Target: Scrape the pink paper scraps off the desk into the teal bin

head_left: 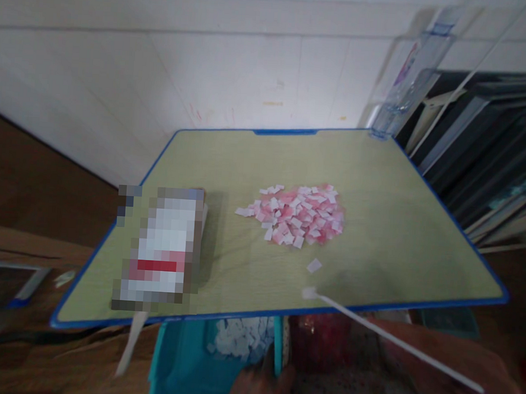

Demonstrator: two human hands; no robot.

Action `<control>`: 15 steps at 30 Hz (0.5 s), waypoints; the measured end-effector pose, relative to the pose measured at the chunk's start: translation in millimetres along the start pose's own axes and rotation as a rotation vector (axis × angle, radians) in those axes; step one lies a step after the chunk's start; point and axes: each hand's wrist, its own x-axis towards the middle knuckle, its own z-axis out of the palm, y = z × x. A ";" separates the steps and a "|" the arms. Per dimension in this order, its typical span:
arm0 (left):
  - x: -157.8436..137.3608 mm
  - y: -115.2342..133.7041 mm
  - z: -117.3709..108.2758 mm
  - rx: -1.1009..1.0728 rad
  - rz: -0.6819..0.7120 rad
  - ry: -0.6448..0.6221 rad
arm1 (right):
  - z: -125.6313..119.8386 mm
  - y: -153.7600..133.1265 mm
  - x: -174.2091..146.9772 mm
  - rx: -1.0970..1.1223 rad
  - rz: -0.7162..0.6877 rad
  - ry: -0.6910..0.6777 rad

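At the bottom middle, my left hand (258,390) grips the right rim of a teal plastic basket (157,357), one finger inside and the thumb outside. Small white paper squares (240,338) are heaped inside it. My right hand (452,369), dim and blurred at lower right, has a thin white stick (397,342) lying across it and appears to hold it. The stick's far tip meets a small white square (309,292) near the board's front edge. Beyond lies a loose square (314,265), then a pile of pink and white squares (300,214) on the board (399,229).
A pixelated phone-like object (162,244) occupies the board's left side, with a pale strip (131,343) jutting below. An upright clear plastic bottle (406,81) stands at the back right corner. Dark flat panels (485,127) lean at right. A white wall (253,71) rises behind.
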 end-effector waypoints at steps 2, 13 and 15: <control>0.7 -1.1 0.9 0.023 0.021 -0.001 | 11.4 -28.2 35.7 0.106 -0.148 -0.073; 1.4 0.4 10.1 -0.001 -0.002 0.025 | -3.8 -31.7 53.3 -0.066 0.012 0.142; 1.2 0.9 6.7 -0.004 -0.008 0.004 | -10.4 -25.1 50.1 -0.093 0.051 0.169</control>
